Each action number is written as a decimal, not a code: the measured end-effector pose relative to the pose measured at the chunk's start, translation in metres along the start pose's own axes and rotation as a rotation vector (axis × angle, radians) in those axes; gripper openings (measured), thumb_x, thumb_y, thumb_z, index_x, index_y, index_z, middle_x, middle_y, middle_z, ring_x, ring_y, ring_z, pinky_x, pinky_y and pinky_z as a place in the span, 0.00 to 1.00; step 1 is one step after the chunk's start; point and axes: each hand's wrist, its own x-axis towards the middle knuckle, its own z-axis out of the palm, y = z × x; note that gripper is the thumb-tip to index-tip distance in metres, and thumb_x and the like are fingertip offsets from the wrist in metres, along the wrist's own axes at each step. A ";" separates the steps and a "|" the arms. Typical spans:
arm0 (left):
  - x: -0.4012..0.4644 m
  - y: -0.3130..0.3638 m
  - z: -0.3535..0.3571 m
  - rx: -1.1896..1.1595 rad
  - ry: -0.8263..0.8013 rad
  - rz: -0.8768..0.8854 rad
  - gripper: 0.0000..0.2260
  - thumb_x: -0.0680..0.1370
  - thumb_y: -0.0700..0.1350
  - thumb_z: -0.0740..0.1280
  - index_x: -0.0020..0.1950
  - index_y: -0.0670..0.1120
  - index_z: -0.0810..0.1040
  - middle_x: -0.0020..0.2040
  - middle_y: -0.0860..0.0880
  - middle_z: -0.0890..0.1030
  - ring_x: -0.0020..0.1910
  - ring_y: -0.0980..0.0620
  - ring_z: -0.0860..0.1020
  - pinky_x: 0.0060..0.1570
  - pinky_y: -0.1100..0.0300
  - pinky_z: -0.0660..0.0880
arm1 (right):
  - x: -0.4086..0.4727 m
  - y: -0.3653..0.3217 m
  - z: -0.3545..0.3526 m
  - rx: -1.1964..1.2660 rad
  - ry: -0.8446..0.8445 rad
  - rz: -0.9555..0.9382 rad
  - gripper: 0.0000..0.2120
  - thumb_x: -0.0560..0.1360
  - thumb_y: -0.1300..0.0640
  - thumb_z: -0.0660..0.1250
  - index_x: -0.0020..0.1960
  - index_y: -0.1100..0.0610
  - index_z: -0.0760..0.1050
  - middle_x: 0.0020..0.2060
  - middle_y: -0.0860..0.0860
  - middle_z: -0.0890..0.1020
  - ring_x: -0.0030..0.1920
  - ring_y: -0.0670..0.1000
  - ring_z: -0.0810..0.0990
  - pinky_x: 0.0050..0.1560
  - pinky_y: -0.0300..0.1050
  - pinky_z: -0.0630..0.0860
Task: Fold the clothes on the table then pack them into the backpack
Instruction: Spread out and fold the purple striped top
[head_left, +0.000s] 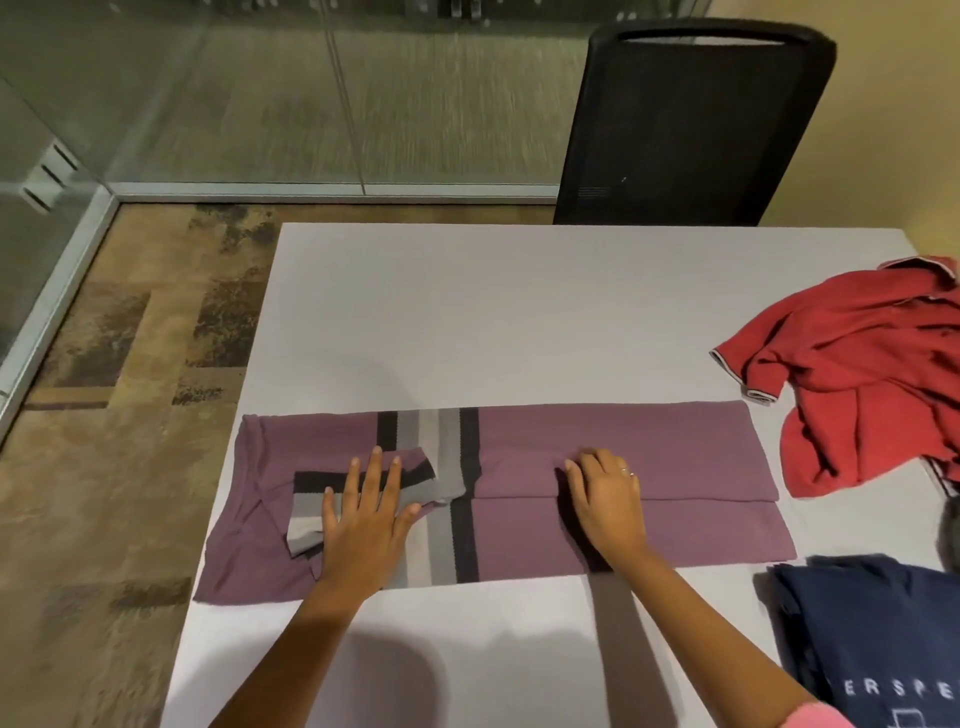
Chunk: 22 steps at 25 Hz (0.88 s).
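Purple shirt (623, 457) with grey and black stripes is lying folded long on the desk (467, 312) | left grip (363, 525) is pressing flat, fingers straight | right grip (608, 499) is pressing its fold, fingers slightly bent

The white table (519, 312) bears a purple shirt (675, 457), red shirt (857, 374) and navy shirt (872, 623).

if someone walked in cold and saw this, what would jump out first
The long purple shirt with black and grey stripes, stretched across the near part of the white table, with the left hand and right hand pressing flat on it. Then the crumpled red shirt at the table's right edge.
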 end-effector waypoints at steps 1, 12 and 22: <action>0.000 0.000 0.000 0.005 0.006 -0.001 0.31 0.80 0.64 0.42 0.77 0.47 0.59 0.77 0.43 0.60 0.74 0.38 0.59 0.64 0.34 0.61 | 0.007 0.015 -0.010 0.001 0.025 0.087 0.21 0.82 0.46 0.53 0.52 0.59 0.80 0.51 0.55 0.80 0.52 0.61 0.76 0.50 0.53 0.71; 0.001 0.007 -0.001 -0.027 -0.016 -0.036 0.31 0.80 0.65 0.41 0.77 0.48 0.56 0.75 0.41 0.64 0.72 0.36 0.64 0.61 0.31 0.63 | 0.033 0.138 -0.091 -0.082 0.006 0.834 0.33 0.72 0.45 0.72 0.66 0.65 0.67 0.63 0.64 0.69 0.64 0.66 0.67 0.63 0.62 0.65; 0.003 0.002 0.009 -0.060 0.024 -0.012 0.41 0.71 0.72 0.28 0.77 0.48 0.41 0.77 0.50 0.41 0.75 0.47 0.41 0.70 0.38 0.44 | 0.040 0.170 -0.125 0.645 -0.234 0.830 0.16 0.69 0.63 0.74 0.54 0.68 0.77 0.41 0.58 0.82 0.40 0.58 0.81 0.43 0.48 0.78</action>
